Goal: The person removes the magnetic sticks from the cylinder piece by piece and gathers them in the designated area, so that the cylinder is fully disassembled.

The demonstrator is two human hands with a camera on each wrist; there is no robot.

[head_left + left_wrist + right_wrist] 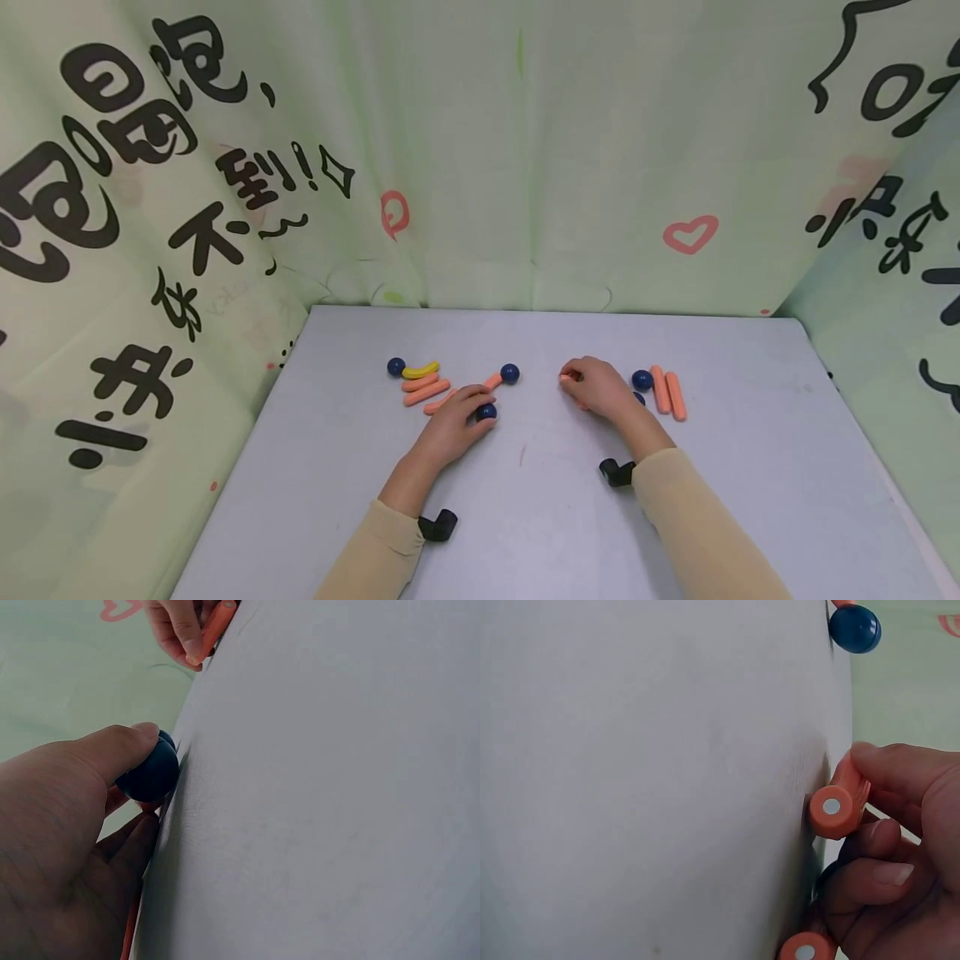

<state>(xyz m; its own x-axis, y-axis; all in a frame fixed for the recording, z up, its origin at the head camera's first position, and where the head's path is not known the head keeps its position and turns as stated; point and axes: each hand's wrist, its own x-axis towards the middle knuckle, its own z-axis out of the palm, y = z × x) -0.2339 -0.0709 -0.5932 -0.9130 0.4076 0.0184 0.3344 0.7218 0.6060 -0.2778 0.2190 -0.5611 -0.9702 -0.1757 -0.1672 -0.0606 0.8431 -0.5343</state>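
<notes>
Left of the table's middle, my left hand [450,429] grips a dark blue ball [486,412] between thumb and fingers. The left wrist view shows the thumb on top of this ball [154,774], low by the white tabletop. An orange rod [437,406] runs partly under the left fingers. Farther right, my right hand [597,387] pinches an orange rod [832,806] with a pale grey disc in its end. Under its curled fingers another orange rod [807,949] shows, and something dark blue is mostly hidden there.
Beyond the left hand lie a blue ball [396,366], a yellow curved piece [422,370] and orange rods [426,392]. Another blue ball [510,373] touches an orange rod [492,382]. Right of the right hand are a blue ball [642,380] and two orange rods [676,396]. A curtain [540,167] surrounds the table.
</notes>
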